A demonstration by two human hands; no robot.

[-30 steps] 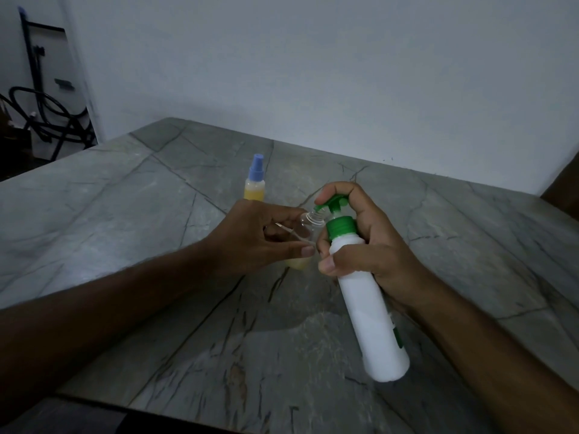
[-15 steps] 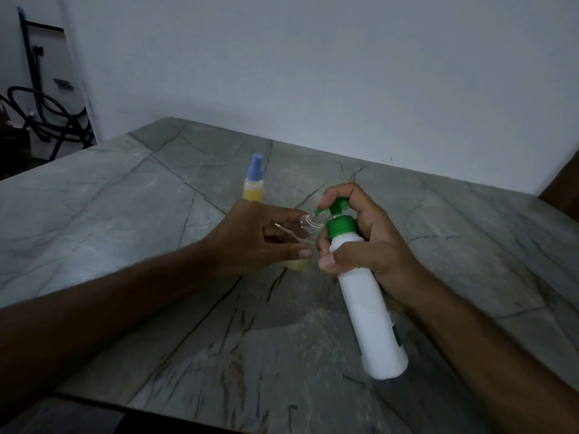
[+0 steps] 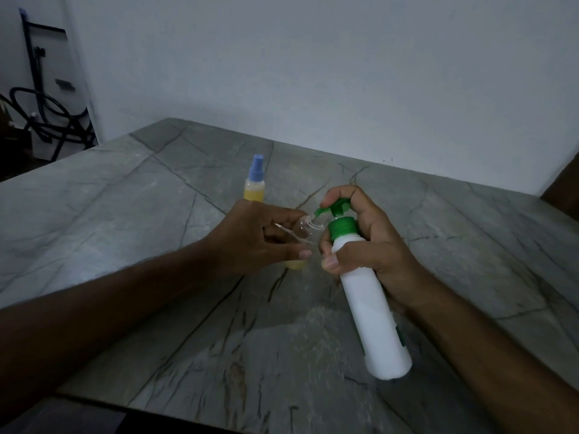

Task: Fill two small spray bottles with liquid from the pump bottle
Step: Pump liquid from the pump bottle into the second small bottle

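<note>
pumping into the open spray bottle [image 3: 305, 228]

my left hand [image 3: 260, 238] grips it; right hand [image 3: 369, 242] grips the pump bottle [image 3: 369, 308], nozzle at its mouth: i press slowly.

Two bare forearms reach in from the lower corners and meet at mid-frame. The left hand [image 3: 250, 236] curls thumb and fingers around a small clear bottle [image 3: 305, 230], while the right hand [image 3: 369, 245] wraps a white pump bottle [image 3: 372, 311], index finger hooked over its green pump head [image 3: 336, 209].
</note>
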